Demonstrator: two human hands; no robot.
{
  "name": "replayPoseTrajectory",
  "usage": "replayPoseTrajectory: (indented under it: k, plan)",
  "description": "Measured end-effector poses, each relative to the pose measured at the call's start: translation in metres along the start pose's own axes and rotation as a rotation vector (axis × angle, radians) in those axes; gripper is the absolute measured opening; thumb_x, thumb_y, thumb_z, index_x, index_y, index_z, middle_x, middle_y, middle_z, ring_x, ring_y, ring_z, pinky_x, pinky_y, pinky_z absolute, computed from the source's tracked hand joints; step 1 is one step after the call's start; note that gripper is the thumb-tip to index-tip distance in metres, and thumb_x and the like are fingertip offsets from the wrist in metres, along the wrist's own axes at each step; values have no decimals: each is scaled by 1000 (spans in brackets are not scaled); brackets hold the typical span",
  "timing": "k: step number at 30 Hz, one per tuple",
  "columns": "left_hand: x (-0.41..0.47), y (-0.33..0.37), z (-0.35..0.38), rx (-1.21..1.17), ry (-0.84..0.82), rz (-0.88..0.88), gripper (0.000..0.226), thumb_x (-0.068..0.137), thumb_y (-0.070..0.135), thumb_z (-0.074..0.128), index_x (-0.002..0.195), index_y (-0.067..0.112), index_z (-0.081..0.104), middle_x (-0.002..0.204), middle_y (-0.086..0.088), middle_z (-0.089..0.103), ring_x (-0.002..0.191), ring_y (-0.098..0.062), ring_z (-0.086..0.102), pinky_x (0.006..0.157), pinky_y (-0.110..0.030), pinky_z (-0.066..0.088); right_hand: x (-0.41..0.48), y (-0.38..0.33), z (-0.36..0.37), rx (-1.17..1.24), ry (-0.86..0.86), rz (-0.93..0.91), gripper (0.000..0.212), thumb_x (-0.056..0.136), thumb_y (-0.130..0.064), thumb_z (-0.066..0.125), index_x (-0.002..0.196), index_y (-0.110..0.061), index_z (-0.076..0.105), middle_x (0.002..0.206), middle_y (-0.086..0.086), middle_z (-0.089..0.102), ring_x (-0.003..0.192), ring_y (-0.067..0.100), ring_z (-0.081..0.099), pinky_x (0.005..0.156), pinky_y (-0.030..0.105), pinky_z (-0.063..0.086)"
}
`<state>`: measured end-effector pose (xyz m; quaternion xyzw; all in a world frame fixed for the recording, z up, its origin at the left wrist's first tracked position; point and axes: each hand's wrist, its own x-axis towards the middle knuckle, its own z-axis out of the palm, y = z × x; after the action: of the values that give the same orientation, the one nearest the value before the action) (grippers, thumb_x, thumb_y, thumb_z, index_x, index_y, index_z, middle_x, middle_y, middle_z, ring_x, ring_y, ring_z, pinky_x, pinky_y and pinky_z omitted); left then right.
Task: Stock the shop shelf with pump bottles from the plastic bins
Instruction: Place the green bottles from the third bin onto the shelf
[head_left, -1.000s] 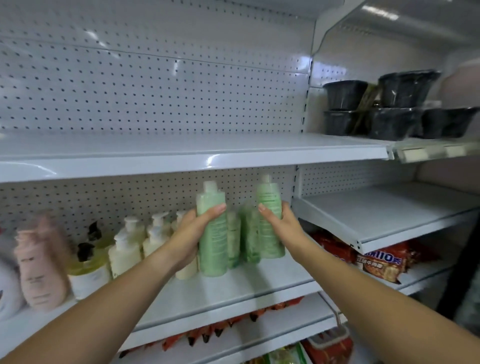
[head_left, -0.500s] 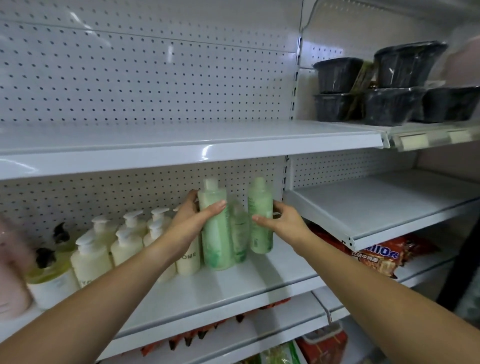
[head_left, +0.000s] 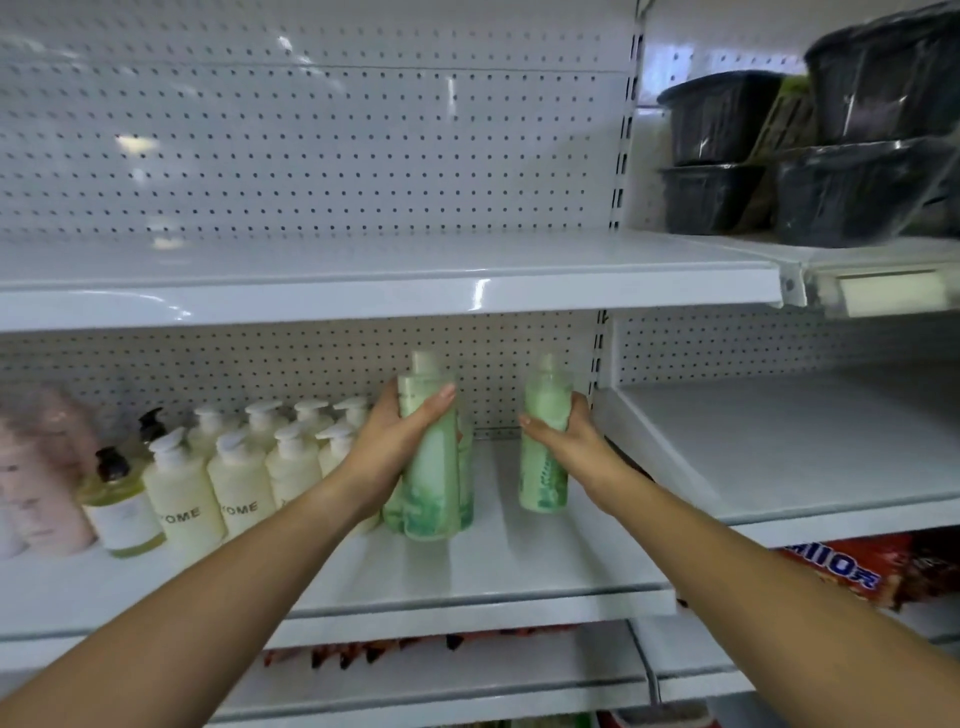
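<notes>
There were eight cream pump bottles (head_left: 239, 493), two yellow dark-capped bottles (head_left: 122, 514), at least three green bottles (head_left: 543, 483), four black tubs (head_left: 717, 124), and pink bottles (head_left: 41, 493) too blurred to count.

4 black film-wrapped tubs (head_left: 722, 119) sit stacked 2 high at the far upper right. Red snack packs (head_left: 852, 571) lie lower right, near the front.

1. On my feed, a cream bottle (head_left: 182, 499) shows dark letters "OME"; the letter before them is unclear to me.
2. The next cream bottle (head_left: 240, 493), just to its right, reads "OME" as well.
3. The red snack packet (head_left: 852, 566), low on the right, bears large letters like "IIO", then one character I can't make out.
4. Print on the left green bottle (head_left: 436, 478) and right green bottle (head_left: 543, 478) is too blurred for me to read.
5. The yellow bottle (head_left: 122, 514) has a white label I can't read.
</notes>
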<state>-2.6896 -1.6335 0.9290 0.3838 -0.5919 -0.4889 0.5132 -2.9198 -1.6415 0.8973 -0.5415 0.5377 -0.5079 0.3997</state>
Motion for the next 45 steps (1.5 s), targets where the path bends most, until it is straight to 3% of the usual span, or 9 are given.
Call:
replayPoseTrajectory:
  k: [7, 12, 17, 21, 28, 35, 38, 41, 45]
  plan:
    - [10, 8, 5, -36, -38, -59, 48, 80, 36, 65, 123, 17, 54, 105, -12, 71, 92, -29, 71, 79, -42, 59, 24, 2, -10, -34, -51, 103, 51, 93, -23, 58, 137, -23, 32, 116, 2, 58, 102, 19, 59, 90, 39, 49]
    - [17, 6, 4, 100, -11, -3, 49, 78, 41, 80, 118, 22, 61, 108, -3, 74, 98, -21, 72, 86, -40, 59, 42, 12, -3, -125, -69, 61, 57, 87, -26, 74, 135, -18, 45, 127, 2, 62, 114, 22, 61, 102, 44, 49]
    - [20, 3, 1, 199, 69, 81, 54, 71, 29, 84, 119, 20, 61, 105, 2, 73, 91, -6, 71, 75, -20, 58, 54, 25, 9, -239, -1, 0, 63, 73, -24, 88, 125, -15, 54, 113, -3, 63, 103, 16, 61, 84, 29, 50]
    - [22, 1, -4, 231, 62, 88, 60, 62, 32, 88, 115, 21, 62, 101, 3, 75, 90, -4, 72, 74, -19, 58, 70, 32, 18, -338, 11, -29, 71, 66, -26, 92, 126, -18, 53, 107, -7, 60, 96, 13, 59, 71, 21, 46]
    - [27, -5, -13, 235, 78, 79, 54, 64, 25, 89, 111, 24, 62, 97, 4, 75, 88, -4, 72, 71, -16, 56, 101, 50, 37, -402, 23, -17, 78, 45, -65, 89, 110, -34, 59, 98, -15, 70, 89, 3, 67, 74, 25, 56]
    - [27, -4, -22, 203, 47, 60, 59, 63, 22, 88, 116, 17, 63, 101, 3, 76, 93, -8, 73, 74, -18, 56, 107, 57, 50, -292, 3, -26, 47, 68, -31, 89, 94, -36, 50, 96, -18, 61, 86, 1, 60, 62, 12, 44]
    - [28, -8, -27, 201, 53, 49, 61, 62, 23, 88, 117, 17, 62, 102, 2, 76, 94, -9, 72, 75, -19, 57, 113, 68, 54, -261, -14, -27, 48, 68, -26, 89, 96, -35, 52, 101, -17, 61, 94, 8, 62, 78, 15, 48]
    - [28, -12, -29, 214, 59, 52, 61, 59, 25, 88, 114, 21, 63, 101, 7, 76, 93, -6, 72, 75, -17, 56, 116, 70, 55, -247, -6, -9, 60, 56, -41, 91, 100, -38, 51, 108, -13, 62, 102, 13, 62, 92, 28, 51]
    - [29, -16, -28, 211, 66, 40, 62, 56, 27, 88, 112, 23, 63, 100, 9, 76, 92, -7, 72, 72, -16, 56, 122, 70, 52, -252, -21, 23, 68, 62, -36, 92, 113, -33, 48, 102, -16, 58, 92, 5, 59, 71, 12, 46]
